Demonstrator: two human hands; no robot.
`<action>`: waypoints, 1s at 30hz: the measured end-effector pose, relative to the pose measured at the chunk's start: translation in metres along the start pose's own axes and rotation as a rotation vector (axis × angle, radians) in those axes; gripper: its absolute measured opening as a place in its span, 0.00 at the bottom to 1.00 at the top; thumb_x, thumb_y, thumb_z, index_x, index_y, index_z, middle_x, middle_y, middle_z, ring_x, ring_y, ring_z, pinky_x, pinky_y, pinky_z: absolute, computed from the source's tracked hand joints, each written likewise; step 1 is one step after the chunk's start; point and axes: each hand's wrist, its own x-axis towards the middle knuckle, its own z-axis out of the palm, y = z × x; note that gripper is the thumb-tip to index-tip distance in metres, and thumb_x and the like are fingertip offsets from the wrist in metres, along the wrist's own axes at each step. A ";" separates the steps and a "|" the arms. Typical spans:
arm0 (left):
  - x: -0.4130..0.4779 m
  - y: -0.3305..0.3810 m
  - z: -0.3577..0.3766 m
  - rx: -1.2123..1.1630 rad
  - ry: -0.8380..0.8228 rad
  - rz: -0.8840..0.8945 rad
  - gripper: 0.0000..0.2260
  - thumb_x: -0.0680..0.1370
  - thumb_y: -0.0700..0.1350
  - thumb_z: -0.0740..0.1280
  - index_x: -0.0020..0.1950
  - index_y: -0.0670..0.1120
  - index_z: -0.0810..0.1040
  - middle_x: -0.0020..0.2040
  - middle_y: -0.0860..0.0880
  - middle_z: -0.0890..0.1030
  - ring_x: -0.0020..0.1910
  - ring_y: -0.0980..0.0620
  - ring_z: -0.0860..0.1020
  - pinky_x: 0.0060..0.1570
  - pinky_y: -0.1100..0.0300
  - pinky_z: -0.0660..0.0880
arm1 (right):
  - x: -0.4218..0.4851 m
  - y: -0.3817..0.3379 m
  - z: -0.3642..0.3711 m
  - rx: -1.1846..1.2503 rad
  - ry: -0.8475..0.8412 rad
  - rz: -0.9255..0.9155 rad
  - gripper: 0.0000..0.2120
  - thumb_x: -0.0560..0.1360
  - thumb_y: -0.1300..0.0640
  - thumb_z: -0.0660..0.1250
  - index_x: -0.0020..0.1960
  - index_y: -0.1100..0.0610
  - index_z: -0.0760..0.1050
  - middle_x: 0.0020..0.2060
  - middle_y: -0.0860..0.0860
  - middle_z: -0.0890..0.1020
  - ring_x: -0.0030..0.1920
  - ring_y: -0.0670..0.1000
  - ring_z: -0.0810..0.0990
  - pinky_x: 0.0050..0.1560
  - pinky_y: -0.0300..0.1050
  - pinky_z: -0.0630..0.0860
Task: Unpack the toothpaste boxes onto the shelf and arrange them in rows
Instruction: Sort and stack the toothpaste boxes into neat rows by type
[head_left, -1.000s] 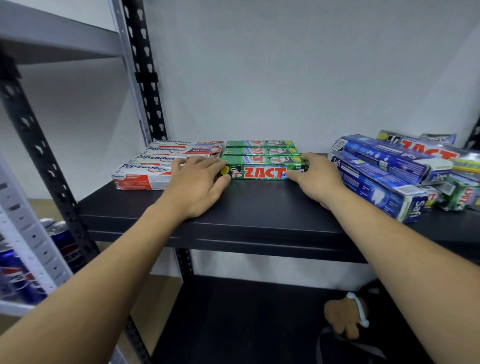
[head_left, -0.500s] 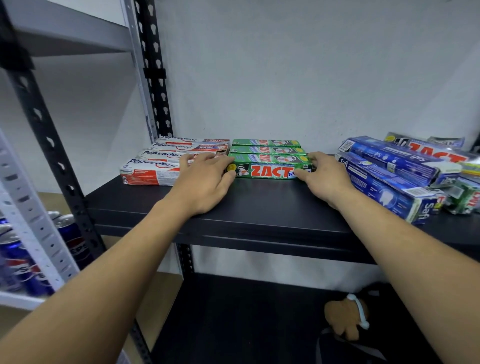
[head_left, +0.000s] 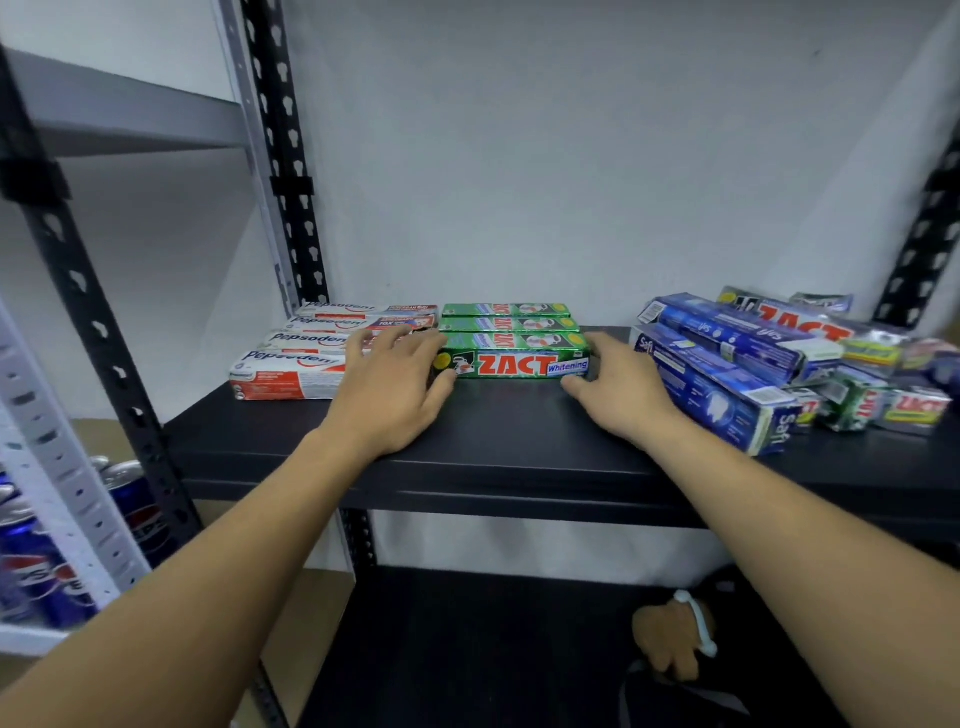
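Where hands (head_left: 387, 395) flank, oblong cardboard box (head_left: 514, 362)

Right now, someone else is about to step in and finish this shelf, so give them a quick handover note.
Left hand: flat and open, at the left end of the front green Zact box.
Right hand: open, fingers against that box's right end.
Done: four Pepsodent boxes in a row at the left of the black shelf; three green Zact boxes beside them, front to back.
Left: the blue Safi boxes and the mixed Zact boxes at the far right lie in a loose pile, unsorted. Line them up in rows to the right of the green ones.
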 end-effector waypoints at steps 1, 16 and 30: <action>0.000 0.003 -0.002 0.019 0.013 0.023 0.26 0.79 0.60 0.48 0.72 0.52 0.68 0.71 0.52 0.74 0.72 0.48 0.65 0.71 0.42 0.53 | -0.006 -0.001 -0.003 -0.048 -0.019 -0.025 0.25 0.75 0.55 0.70 0.71 0.53 0.69 0.61 0.52 0.80 0.62 0.56 0.76 0.60 0.43 0.71; 0.034 0.161 -0.009 -0.317 -0.014 0.128 0.32 0.74 0.67 0.48 0.73 0.54 0.69 0.71 0.51 0.74 0.71 0.49 0.67 0.69 0.47 0.59 | -0.044 0.036 -0.155 -0.471 0.003 -0.291 0.20 0.75 0.54 0.64 0.67 0.51 0.73 0.58 0.56 0.81 0.59 0.60 0.77 0.56 0.53 0.76; 0.060 0.241 0.016 -0.712 -0.170 0.028 0.38 0.68 0.75 0.50 0.74 0.60 0.69 0.78 0.55 0.63 0.77 0.53 0.59 0.74 0.43 0.56 | -0.058 0.147 -0.213 -0.160 0.171 0.149 0.30 0.76 0.39 0.64 0.75 0.48 0.65 0.61 0.56 0.80 0.65 0.59 0.73 0.58 0.48 0.71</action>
